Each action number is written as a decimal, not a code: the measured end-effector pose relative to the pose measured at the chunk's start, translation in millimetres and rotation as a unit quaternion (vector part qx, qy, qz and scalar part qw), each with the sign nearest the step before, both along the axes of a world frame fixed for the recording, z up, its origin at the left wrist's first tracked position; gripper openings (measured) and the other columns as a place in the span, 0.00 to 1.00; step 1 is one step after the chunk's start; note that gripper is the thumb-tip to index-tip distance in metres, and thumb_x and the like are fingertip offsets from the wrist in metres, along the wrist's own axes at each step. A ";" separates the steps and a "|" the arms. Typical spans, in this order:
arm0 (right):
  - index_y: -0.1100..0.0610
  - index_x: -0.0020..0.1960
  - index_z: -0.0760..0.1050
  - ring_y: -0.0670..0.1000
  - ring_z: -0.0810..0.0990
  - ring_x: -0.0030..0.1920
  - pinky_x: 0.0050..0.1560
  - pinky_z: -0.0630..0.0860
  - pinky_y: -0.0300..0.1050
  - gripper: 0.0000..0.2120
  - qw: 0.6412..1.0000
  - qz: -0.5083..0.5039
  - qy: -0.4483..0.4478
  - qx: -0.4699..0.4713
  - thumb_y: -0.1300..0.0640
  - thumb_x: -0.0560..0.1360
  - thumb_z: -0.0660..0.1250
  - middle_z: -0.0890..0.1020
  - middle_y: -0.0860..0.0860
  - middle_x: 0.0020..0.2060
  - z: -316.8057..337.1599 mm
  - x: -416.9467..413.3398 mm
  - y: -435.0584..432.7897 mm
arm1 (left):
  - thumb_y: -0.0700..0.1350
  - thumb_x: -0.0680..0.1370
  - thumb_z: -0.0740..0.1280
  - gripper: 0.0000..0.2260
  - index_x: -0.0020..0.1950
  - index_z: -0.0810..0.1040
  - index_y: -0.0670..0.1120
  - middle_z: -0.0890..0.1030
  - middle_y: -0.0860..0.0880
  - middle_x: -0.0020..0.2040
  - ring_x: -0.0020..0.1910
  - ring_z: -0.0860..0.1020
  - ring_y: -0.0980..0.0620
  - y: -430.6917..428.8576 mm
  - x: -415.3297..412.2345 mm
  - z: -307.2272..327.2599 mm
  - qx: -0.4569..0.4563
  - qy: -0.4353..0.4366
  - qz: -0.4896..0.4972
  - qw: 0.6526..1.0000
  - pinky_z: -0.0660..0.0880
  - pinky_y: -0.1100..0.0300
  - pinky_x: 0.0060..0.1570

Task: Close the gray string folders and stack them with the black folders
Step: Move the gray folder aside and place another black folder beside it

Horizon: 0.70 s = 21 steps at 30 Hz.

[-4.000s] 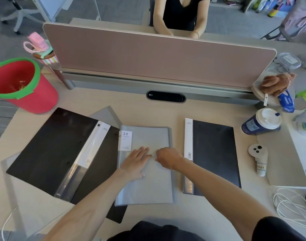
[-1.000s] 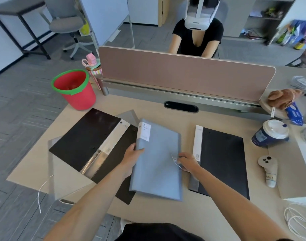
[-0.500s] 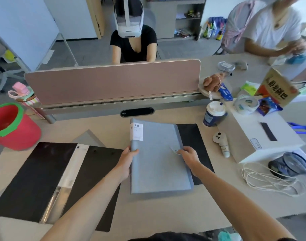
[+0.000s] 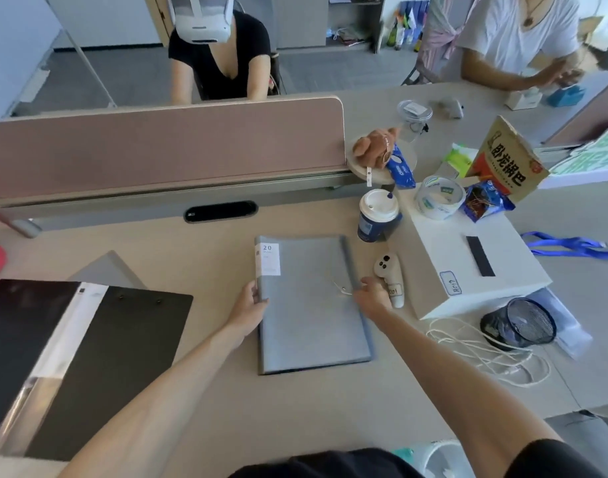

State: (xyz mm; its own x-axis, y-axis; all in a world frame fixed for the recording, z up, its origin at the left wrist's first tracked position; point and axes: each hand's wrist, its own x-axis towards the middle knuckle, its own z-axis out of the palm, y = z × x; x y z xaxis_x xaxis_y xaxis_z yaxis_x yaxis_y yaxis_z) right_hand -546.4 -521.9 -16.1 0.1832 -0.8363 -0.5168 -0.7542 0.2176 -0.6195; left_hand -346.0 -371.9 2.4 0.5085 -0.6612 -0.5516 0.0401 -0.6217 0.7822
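Note:
A closed gray string folder [image 4: 309, 315] with a white "20" label lies flat in the middle of the desk. A thin dark edge [image 4: 295, 372] of a black folder shows under its near side. My left hand [image 4: 249, 307] grips the gray folder's left spine. My right hand [image 4: 370, 298] holds its right edge, next to the thin white string [image 4: 340, 288] on the cover. At the left lies an open black folder [image 4: 123, 346] with a white strip, and a corner of another gray folder [image 4: 106, 270] pokes out from behind it.
Close to the right stand a lidded coffee cup [image 4: 378, 215], a white controller [image 4: 390, 279] and a white box [image 4: 468, 267]. White cord [image 4: 485, 353] and a mesh pen cup [image 4: 518, 322] lie beyond. A pink divider [image 4: 157, 150] borders the back; other people sit behind.
Both hands lifted the closed gray folder, carried it right and laid it flat over the right black folder. My view swung to the right.

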 end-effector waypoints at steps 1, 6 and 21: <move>0.60 0.67 0.69 0.61 0.76 0.59 0.58 0.74 0.50 0.20 0.998 0.044 0.039 -0.031 0.61 0.75 0.60 0.76 0.59 0.61 -0.1 1.1 -2.8 | 0.35 0.80 0.60 0.22 0.73 0.62 0.42 0.71 0.54 0.61 0.56 0.71 0.55 0.0 -4.0 2.9 0.002 -0.009 0.006 1.000 0.66 0.62 0.53; 0.57 0.64 0.74 0.60 0.77 0.59 0.55 0.77 0.50 0.18 0.975 0.193 0.041 -0.102 0.61 0.75 0.60 0.74 0.58 0.63 3.2 25.2 3.1 | 0.42 0.80 0.63 0.21 0.72 0.65 0.44 0.70 0.47 0.71 0.67 0.71 0.48 23.4 0.8 -9.4 0.053 -0.078 0.044 0.995 0.66 0.60 0.60; 0.57 0.55 0.79 0.49 0.75 0.51 0.50 0.70 0.38 0.13 0.931 0.345 -0.115 -0.025 0.63 0.78 0.58 0.79 0.52 0.54 -0.2 170.9 135.1 | 0.43 0.80 0.61 0.13 0.65 0.74 0.46 0.77 0.49 0.63 0.65 0.74 0.47 192.4 60.5 -22.5 0.134 -0.113 0.147 0.973 0.69 0.58 0.59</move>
State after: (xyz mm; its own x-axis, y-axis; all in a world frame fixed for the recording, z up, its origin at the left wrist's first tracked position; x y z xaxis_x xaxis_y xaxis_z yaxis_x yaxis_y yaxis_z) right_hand -375.4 -386.9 -16.3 0.7868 -0.5013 -0.3600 -0.5493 -0.3029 -0.7788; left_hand -285.5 -179.5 -20.1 0.7832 -0.3165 -0.5352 0.0925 -0.7919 0.6037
